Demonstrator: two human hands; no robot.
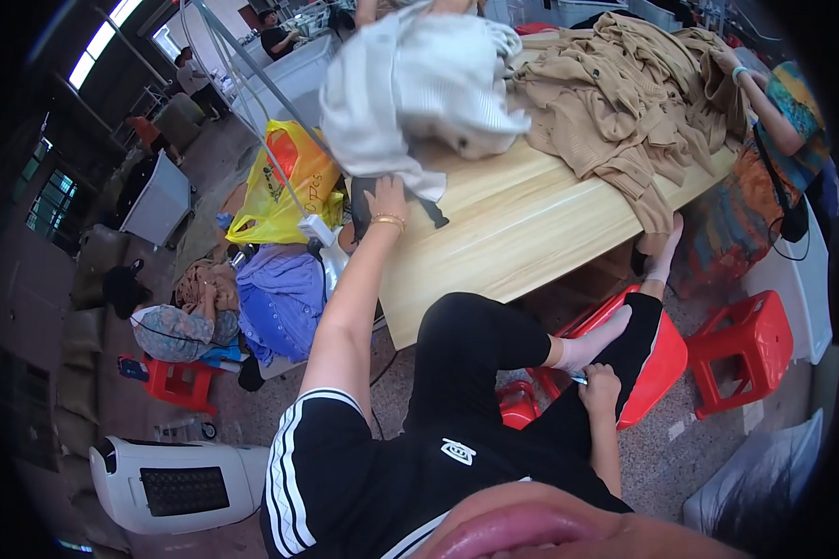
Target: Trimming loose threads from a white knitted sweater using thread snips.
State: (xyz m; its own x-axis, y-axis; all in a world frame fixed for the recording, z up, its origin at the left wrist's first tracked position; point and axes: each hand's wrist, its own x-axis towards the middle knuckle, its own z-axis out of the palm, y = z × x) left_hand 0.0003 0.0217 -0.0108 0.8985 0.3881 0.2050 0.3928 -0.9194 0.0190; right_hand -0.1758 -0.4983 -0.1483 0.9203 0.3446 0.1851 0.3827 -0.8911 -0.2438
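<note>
My left hand (387,197) reaches to the table's left corner, fingers stretched out over a flat black item (364,207) whose kind I cannot make out. Just above it a white knitted garment (410,79) is in the air, blurred, with another person's arms behind it. Low by my lap, my right hand (602,387) is closed around a small, thin light-blue object (580,379), mostly hidden by the fingers. Brown buttoned knit cardigans (615,102) lie heaped on the far right of the wooden table (494,238).
A co-worker's hand (725,61) touches the brown heap at right. Yellow bag (284,182) and blue garments (284,293) sit left of the table. Red stools (746,349) stand at right, a white air cooler (182,484) at lower left. A metal pole (261,79) rises by the table.
</note>
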